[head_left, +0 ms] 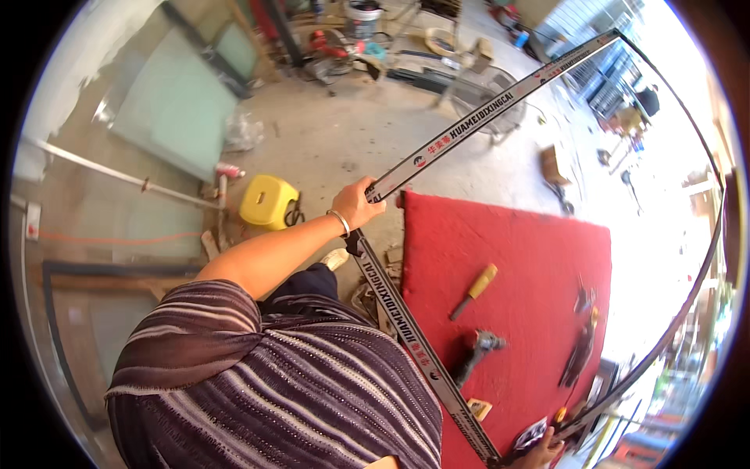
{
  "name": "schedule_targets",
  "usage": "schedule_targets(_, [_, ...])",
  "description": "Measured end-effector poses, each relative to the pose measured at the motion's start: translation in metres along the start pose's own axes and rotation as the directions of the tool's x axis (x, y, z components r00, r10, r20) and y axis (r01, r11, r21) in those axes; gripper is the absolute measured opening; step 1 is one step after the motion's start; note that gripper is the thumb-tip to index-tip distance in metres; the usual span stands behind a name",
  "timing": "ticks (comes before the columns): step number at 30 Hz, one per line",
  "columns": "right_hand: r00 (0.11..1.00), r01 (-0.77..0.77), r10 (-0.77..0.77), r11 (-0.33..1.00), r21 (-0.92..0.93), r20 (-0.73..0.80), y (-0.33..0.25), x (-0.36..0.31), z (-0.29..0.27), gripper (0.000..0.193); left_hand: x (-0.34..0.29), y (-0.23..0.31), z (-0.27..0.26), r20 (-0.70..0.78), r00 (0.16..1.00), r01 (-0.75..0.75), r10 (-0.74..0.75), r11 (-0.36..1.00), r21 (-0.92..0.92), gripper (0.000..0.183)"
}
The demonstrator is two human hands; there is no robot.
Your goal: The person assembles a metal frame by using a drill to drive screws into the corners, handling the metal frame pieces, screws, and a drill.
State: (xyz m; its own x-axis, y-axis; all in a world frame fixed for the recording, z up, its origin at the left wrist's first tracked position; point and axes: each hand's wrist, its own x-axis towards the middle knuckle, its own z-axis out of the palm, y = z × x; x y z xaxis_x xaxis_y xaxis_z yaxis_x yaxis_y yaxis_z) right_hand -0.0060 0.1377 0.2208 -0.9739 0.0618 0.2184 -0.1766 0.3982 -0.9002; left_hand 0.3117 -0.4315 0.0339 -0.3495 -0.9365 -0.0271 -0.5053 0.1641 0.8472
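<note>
A large rectangular metal frame [469,123], with printed film along its sides, is tilted across the red-covered table [531,258]. My left hand [359,205] is closed around one corner of it, just off the table's far left corner. At the lower right my right hand [541,453] grips the frame near its close corner; that hand is partly cut off by the picture's edge. Inside the frame's outline lie a yellow-handled tool [475,291], a dark hand power tool [478,353] and a dark tool with a yellow end [580,353].
To the left stands a yellow plastic stool [269,202]. Glass panes [176,105] lean at the far left. A red saw [332,47], a bucket [362,19] and a large fan [491,98] stand farther off. On the floor beyond the table sits a cardboard box [555,165].
</note>
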Motion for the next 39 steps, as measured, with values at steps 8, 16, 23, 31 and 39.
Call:
schedule_targets(8, [0.649,0.030,-0.037,0.999,0.024,0.760,-0.219,-0.002,0.197,0.020,-0.006,-0.151,-0.118,-0.028,0.981,0.191,-0.192,0.981,-0.031,0.051])
schedule_targets(16, [0.476,0.071,-0.042,0.997,0.008,0.878,-0.306,-0.012,0.333,0.017,-0.090,-0.229,-0.167,0.044,0.870,0.492,-0.492,0.871,0.007,0.073])
schedule_targets(23, [-0.021,-0.047,0.272,0.961,-0.273,0.962,-0.387,-0.066,0.373,0.018,-0.208,-0.072,-0.179,-0.021,0.997,-0.072,0.071,0.993,-0.091,0.061])
schedule_targets(31, [-0.383,-0.030,0.368,0.912,-0.410,0.847,-0.436,-0.098,0.444,0.020,-0.318,0.002,-0.171,-0.569,0.788,-0.047,0.235,0.945,0.325,0.029])
schedule_targets(39, [-0.513,-0.138,-0.019,0.989,-0.060,0.858,-0.468,-0.192,0.459,0.042,-0.409,0.047,-0.324,-0.641,0.707,0.134,0.299,0.834,0.536,0.029])
